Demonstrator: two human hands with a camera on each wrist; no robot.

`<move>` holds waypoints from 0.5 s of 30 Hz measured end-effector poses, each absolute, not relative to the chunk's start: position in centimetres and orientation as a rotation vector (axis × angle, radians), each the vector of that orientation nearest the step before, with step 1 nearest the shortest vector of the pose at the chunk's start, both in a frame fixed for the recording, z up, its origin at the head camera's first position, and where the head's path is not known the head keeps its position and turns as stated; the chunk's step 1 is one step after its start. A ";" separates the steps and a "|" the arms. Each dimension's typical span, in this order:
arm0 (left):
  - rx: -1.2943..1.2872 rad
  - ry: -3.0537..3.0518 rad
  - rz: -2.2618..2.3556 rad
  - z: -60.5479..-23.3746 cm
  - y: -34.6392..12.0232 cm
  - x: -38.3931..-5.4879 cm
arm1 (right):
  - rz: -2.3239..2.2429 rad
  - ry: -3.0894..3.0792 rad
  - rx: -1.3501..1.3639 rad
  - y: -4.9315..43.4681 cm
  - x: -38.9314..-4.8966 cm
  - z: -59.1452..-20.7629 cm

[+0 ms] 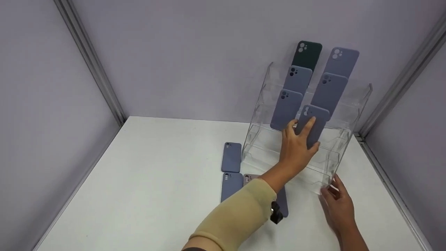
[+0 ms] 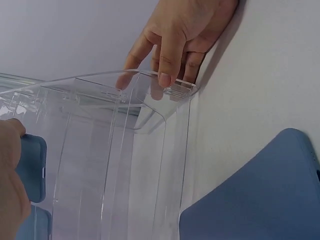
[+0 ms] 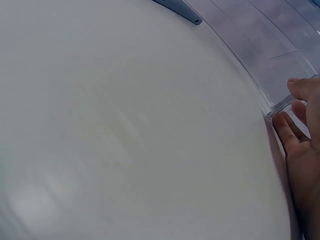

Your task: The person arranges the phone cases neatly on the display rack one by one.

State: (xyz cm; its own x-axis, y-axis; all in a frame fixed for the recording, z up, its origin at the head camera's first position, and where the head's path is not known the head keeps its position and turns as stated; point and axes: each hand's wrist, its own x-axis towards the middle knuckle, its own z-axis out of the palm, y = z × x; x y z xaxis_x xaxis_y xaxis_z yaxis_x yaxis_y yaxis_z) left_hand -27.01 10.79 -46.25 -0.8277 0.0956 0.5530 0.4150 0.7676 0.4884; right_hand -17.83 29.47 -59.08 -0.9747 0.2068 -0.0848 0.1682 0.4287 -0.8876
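My left hand (image 1: 296,148) grips a blue-grey phone case (image 1: 318,112) by its edges, one finger lying on its back, at a tier of the clear display rack (image 1: 259,155). Above it stand more cases in two columns, among them a dark green case (image 1: 308,54) and a lavender case (image 1: 343,57). With thumb and fingers on either side, my right hand (image 1: 341,209) holds the rack's front right corner. In the left wrist view the right hand (image 2: 182,35) pinches that clear panel; the right wrist view shows this hand (image 3: 305,160) at its edge too.
Left of the rack, a blue case (image 1: 231,157) lies flat on the white table (image 1: 156,181). Nearer are another blue case (image 1: 230,186) and a pinkish case (image 1: 251,177), partly covered by my left arm. Walls stand behind and at both sides.
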 end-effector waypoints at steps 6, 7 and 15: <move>-0.387 -2.412 -0.835 -46.5 11.7 -28.2 | 1.653 -2.604 -0.341 29.0 -17.7 -59.5; -0.384 -2.398 -0.836 -46.4 11.7 -28.4 | 1.654 -2.602 -0.338 28.9 -17.7 -59.6; -0.345 -2.368 -0.849 -45.5 12.1 -29.2 | 1.632 -2.611 -0.283 28.8 -17.3 -60.1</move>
State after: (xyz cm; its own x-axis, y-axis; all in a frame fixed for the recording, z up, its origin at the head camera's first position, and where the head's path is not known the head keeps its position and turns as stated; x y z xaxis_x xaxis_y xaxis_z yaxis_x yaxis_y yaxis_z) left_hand -29.20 12.08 -45.52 -0.7901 0.0419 0.6116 0.4209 0.7623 0.4916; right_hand -17.26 28.80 -60.14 -0.9821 0.1804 -0.0550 0.1285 0.4263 -0.8954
